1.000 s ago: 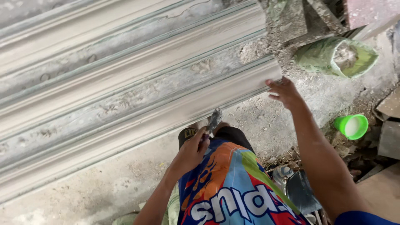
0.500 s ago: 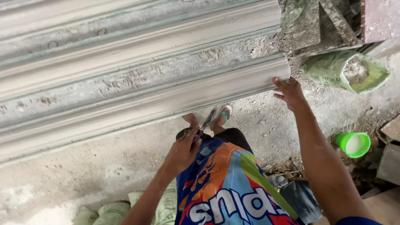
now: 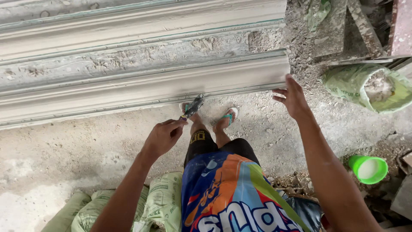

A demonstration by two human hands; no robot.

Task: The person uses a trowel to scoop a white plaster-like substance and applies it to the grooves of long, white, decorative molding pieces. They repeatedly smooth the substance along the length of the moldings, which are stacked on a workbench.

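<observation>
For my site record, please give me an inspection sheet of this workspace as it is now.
Surface: rough concrete floor, dusty, with crumbs of debris.
Job's things: long grey moulding lying on the floor; small tool with its tip near the moulding's lower edge.
Clutter: green cup; open sack of pale powder; folded sacks; rubble at right.
Fingers: left hand holds the tool; right hand rests against the moulding's end.
Cables: nothing seen.
Surroundings: boards and scrap at upper right; person's feet in sandals.
</observation>
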